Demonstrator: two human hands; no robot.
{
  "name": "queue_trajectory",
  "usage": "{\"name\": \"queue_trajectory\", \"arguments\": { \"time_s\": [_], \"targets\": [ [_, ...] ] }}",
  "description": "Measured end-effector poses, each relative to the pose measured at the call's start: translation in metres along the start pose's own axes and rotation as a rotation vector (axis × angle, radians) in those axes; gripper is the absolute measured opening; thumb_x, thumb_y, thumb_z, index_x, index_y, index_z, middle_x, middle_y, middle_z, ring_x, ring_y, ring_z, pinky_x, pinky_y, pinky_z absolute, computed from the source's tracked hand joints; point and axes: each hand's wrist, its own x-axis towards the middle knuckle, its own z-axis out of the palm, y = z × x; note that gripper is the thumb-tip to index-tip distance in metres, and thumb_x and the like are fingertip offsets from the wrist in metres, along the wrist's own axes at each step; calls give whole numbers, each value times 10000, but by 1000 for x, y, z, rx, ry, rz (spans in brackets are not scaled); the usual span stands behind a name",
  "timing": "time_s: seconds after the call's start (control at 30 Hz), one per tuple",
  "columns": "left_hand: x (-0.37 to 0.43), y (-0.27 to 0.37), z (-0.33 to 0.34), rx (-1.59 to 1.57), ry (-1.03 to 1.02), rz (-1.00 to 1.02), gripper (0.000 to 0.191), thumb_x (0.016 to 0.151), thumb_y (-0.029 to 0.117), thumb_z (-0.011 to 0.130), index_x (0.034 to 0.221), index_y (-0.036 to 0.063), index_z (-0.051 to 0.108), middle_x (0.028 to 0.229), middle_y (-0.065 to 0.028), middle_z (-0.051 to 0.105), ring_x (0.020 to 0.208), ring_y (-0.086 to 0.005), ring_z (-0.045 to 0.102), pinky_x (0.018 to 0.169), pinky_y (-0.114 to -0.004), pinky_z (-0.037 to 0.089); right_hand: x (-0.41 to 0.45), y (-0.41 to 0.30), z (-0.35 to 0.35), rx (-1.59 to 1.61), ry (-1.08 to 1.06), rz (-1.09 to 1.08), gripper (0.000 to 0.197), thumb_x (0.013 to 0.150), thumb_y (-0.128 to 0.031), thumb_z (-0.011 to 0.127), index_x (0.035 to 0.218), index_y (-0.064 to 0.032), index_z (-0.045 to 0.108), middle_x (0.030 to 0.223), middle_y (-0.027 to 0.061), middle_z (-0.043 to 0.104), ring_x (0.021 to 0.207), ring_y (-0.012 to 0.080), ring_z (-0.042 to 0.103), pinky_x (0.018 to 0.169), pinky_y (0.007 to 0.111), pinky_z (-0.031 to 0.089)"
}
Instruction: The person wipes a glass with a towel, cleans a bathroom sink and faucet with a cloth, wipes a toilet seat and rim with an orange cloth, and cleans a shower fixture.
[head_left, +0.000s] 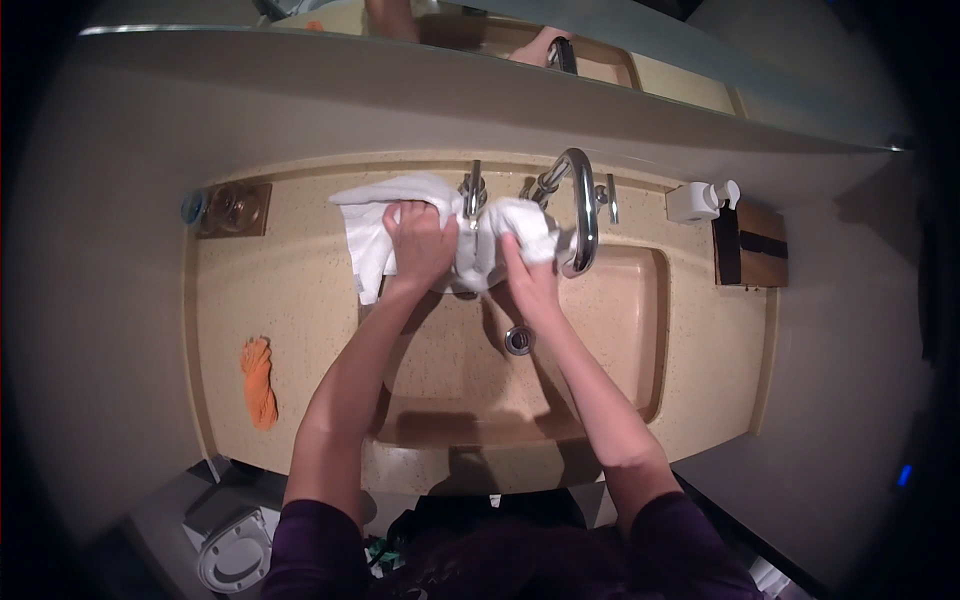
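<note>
A white cloth towel (364, 232) is bunched across the back rim of the sink and spreads onto the counter at left. My left hand (422, 244) grips its middle, fingers curled into the fabric. With my right hand (531, 281) I hold another bunched part of it, beside the spout of the chrome gooseneck faucet (583, 202). Between my hands, the towel hangs around the base of the left faucet handle (474, 187). Below lies the beige sink basin (615, 322) with its round metal drain (519, 340). Fabric hides some of my fingertips.
An orange cloth (259, 384) lies on the left counter (300, 330). Drinking glasses (236, 206) stand on a tray at back left. At right are a white pump dispenser (691, 202), a brown box (763, 244) and the right faucet handle (613, 199). A toilet (236, 555) is at lower left.
</note>
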Motion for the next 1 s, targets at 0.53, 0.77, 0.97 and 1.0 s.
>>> {"name": "queue_trajectory", "arguments": {
  "time_s": [0.53,0.77,0.97,1.0],
  "targets": [
    [50,14,-11,-167,-276,-46,268,672,171,730,867,47,595,1040,-157,558,1082,-355,501,944,-454,367,96,36,28,-272,-146,-201,354,696,-11,714,1041,45,660,1050,287,630,1029,479,583,960,477,466],
    [14,20,-3,41,-108,66,359,730,204,744,1021,12,660,1145,-149,584,1145,-319,510,1004,-489,339,49,35,52,-856,123,-330,382,758,1,632,1120,121,622,1161,327,584,1090,473,566,1068,573,401],
    [-40,-2,-21,35,-223,98,267,760,159,716,987,30,659,1130,-133,568,1129,-311,507,982,-507,337,13,49,49,-757,-268,-388,325,771,-126,661,1088,-84,721,1106,211,665,1137,415,586,997,514,467],
    [-36,2,-28,-6,-230,64,255,764,134,709,996,42,661,1128,-126,562,1132,-302,504,970,-514,336,19,50,42,-818,-378,-188,269,780,-145,664,1034,-87,735,1064,195,677,1095,399,605,974,509,475]
  ]
}}
